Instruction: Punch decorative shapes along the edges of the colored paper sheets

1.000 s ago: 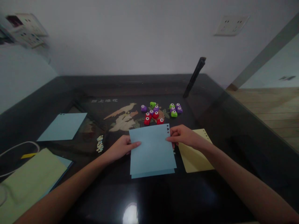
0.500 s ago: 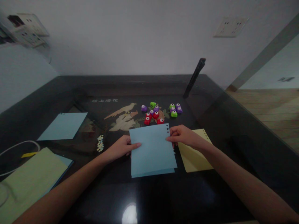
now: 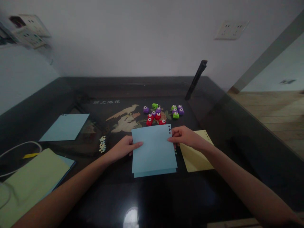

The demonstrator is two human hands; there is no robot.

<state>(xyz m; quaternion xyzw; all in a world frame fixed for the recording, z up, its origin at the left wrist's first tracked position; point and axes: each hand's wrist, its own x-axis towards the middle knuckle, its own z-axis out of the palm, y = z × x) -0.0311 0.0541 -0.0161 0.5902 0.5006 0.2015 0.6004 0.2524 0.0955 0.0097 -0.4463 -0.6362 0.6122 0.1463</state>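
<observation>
left hand point(image 3: 123, 148): pinching blue sheets point(image 3: 154, 148), left edge
right hand point(image 3: 184, 136): pinching right edge
done: few holes point(image 3: 169, 128) at far-right corner
remaining: other edges unpunched; punches point(image 3: 161, 113) untouched

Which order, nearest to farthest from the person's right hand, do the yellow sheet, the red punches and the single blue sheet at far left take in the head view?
1. The yellow sheet, just under the right hand, which pinches the blue paper.
2. The red punches, ahead and to the left.
3. The single blue sheet, far to the left.
</observation>
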